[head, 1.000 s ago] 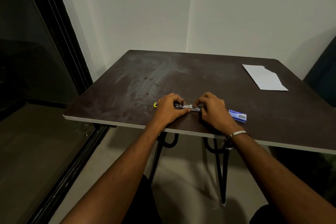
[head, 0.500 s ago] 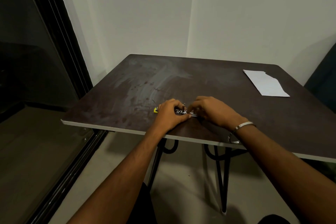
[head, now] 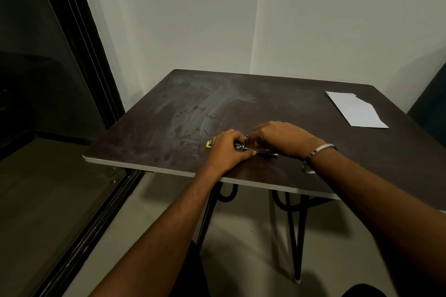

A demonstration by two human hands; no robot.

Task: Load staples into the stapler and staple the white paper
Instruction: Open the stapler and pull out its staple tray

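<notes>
Yellow stapler (head: 243,148) mostly hidden, left hand (head: 228,149) gripping it, right hand (head: 281,138) pinching its metal.

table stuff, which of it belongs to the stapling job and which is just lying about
Part of the job:
- stapler, gripped by the left hand and worked by the right hand
- white paper, far right, untouched

Just there:
- table
- bracelet on the right wrist

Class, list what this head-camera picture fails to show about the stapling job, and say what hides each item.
- Stapler: mostly covered by the left hand and right hand, head view.
- Staples: too small and dark to tell whether loaded.
- Staple box: not visible; the right hand or wrist may cover it.
- White paper: any marks unreadable at this distance.
</notes>
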